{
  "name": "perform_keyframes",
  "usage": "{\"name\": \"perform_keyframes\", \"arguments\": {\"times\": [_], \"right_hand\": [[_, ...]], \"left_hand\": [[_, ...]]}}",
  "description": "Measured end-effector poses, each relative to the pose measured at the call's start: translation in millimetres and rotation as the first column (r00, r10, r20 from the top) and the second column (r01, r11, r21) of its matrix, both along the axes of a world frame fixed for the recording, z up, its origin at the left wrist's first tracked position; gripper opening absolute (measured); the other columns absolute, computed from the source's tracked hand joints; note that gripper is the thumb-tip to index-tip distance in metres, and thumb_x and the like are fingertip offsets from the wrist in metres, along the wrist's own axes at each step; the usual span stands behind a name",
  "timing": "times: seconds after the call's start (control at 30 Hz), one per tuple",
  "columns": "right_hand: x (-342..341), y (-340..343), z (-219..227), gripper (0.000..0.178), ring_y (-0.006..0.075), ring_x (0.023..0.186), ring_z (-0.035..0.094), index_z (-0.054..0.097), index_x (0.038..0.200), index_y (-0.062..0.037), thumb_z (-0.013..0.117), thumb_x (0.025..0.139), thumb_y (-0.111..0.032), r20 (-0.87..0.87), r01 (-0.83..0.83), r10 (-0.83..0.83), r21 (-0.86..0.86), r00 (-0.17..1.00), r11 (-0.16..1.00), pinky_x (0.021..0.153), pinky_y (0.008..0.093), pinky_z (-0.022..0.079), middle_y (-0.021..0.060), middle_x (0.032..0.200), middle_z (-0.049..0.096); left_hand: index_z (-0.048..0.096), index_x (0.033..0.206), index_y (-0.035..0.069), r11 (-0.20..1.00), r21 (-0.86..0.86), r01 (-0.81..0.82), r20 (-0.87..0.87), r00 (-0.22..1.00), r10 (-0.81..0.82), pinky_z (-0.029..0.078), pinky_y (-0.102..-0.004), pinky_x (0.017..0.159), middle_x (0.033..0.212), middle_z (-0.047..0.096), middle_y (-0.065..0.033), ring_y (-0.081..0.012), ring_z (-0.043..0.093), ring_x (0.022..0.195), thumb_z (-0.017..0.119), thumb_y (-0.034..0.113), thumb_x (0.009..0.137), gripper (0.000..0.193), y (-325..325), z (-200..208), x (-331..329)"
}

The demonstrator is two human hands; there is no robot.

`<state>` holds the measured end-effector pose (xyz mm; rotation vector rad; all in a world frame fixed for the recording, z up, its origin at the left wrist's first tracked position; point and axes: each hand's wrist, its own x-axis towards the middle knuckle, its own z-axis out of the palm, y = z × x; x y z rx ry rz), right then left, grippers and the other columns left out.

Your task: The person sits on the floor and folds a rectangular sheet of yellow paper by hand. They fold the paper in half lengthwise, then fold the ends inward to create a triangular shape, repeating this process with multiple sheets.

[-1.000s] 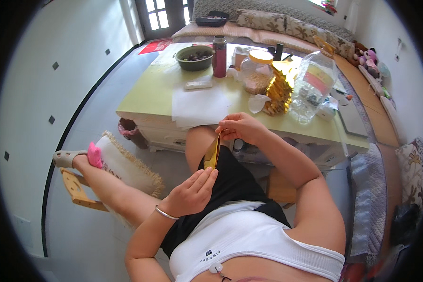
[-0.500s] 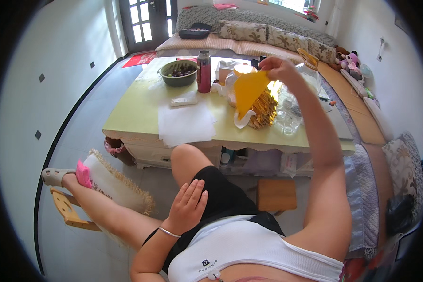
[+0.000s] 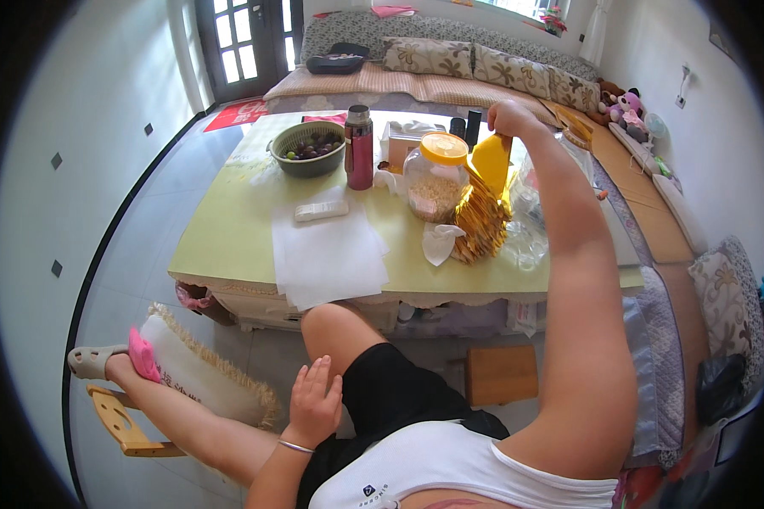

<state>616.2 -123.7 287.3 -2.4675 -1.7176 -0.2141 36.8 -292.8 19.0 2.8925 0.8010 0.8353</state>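
Observation:
My right hand (image 3: 516, 121) reaches over the table, its fingers closed on the upper edge of a shiny gold-yellow foil sheet (image 3: 490, 163). Just below the sheet lies a heap of folded gold foil pieces (image 3: 481, 222). To its left stands a clear jar (image 3: 431, 188) with a yellow lid and pale contents. A white crumpled tissue (image 3: 440, 244) lies in front of the jar. My left hand (image 3: 316, 402) rests on my black shorts near the thigh, fingers stretched out and holding nothing.
A fruit basket (image 3: 278, 159), a dark red flask (image 3: 359, 153), white paper sheets (image 3: 327, 263) and a small white packet (image 3: 321, 210) stand or lie on the table (image 3: 221, 229). Clear plastic packaging (image 3: 530, 229) is beside the foil. A wooden stool (image 3: 501, 375) stands below.
My right hand has moved a little back and right with the foil sheet, uncovering the jar. My left hand has shifted slightly left and down. The whole view has tilted.

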Motion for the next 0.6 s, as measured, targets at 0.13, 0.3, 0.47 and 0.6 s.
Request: {"name": "perform_keyframes", "arguments": {"times": [0.13,0.3,0.47,0.6], "right_hand": [[3.6,13.1,-26.0,0.015,0.0265,0.088,0.071,0.075,0.082,-0.0091,0.061,0.079,-0.007,0.081,0.106,-0.103,-0.033,0.991,0.994,0.075,0.0368,0.055,0.0098,0.09,0.074],[0.8,17.8,-42.5,0.023,0.028,0.104,0.068,0.073,0.103,-0.0145,0.064,0.083,-0.01,0.177,0.086,-0.056,-0.165,0.983,0.983,0.085,0.0395,0.053,0.009,0.105,0.072],[-21.4,10.7,-46.6,0.024,0.0286,0.115,0.064,0.072,0.108,-0.014,0.064,0.085,-0.012,0.442,0.128,-0.083,-0.074,0.893,0.989,0.099,0.0482,0.047,0.0077,0.117,0.07],[-81.6,-18.7,-24.9,0.019,0.0293,0.111,0.065,0.073,0.104,-0.0129,0.062,0.088,-0.015,0.475,-0.101,0.063,0.054,0.878,0.993,0.097,0.0462,0.048,0.0103,0.107,0.071]], "left_hand": [[0.068,0.107,0.0,1.0,0.002,-0.02,-0.025,0.999,0.02,0.039,-0.0532,0.108,0.141,0.052,-0.0261,-0.0387,0.053,0.128,0.065,0.013,0.084,0.027,17.0,-1.0,-1.6],[0.067,0.11,0.0,1.0,-0.018,-0.02,-0.03,0.999,0.019,0.039,-0.0533,0.108,0.141,0.052,-0.0257,-0.0385,0.052,0.129,0.067,0.011,0.083,0.03,39.7,11.2,3.8],[0.066,0.114,0.001,0.998,-0.018,-0.058,0.022,0.998,0.058,0.039,-0.0537,0.108,0.141,0.052,-0.0245,-0.0378,0.052,0.129,0.07,0.01,0.08,0.036,70.3,21.6,9.5],[0.065,0.119,0.0,0.99,-0.051,-0.133,0.078,0.988,0.137,0.041,-0.0511,0.108,0.139,0.054,-0.0228,-0.0389,0.054,0.125,0.071,0.01,0.078,0.042,105.6,25.5,19.4]]}}
